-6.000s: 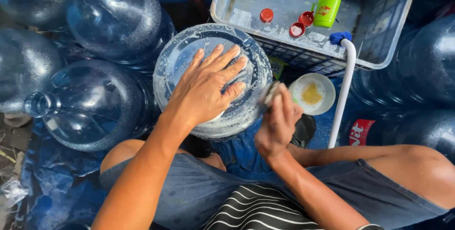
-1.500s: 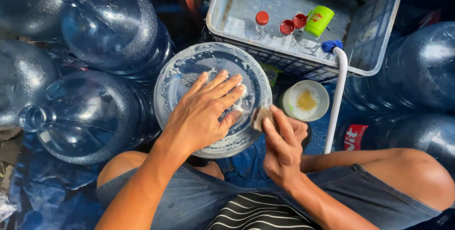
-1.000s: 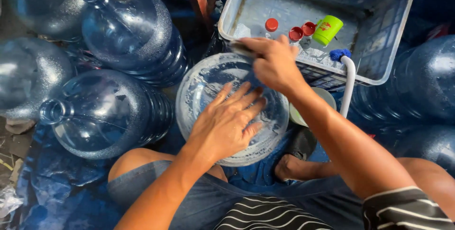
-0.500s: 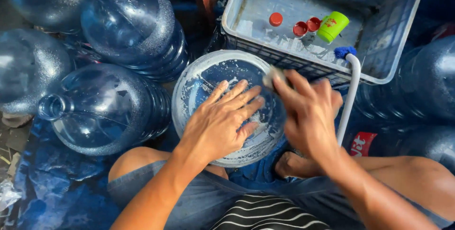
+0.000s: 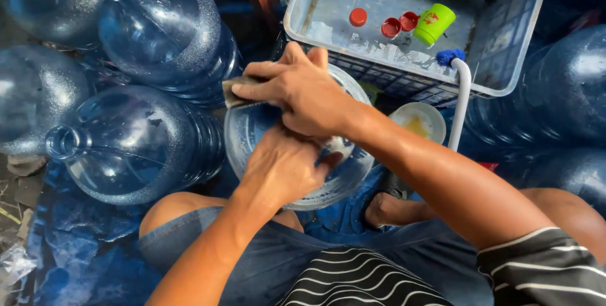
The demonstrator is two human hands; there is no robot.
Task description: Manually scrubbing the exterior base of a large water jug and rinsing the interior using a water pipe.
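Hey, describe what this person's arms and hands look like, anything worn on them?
Both hands, left hand and right hand, are bare: no gloves, rings or watch visible. The forearms are uncovered; a black-and-white striped short sleeve covers the right upper arm.

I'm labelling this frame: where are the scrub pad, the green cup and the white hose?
scrub pad (image 5: pixel 235 89), head view, exposed left end.
green cup (image 5: pixel 434 23), head view, side wall.
white hose (image 5: pixel 463 99), head view, mid-length.

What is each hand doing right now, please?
Left hand: open, pressed flat on the water jug.
Right hand: closed on a scrub pad at the jug's rim.
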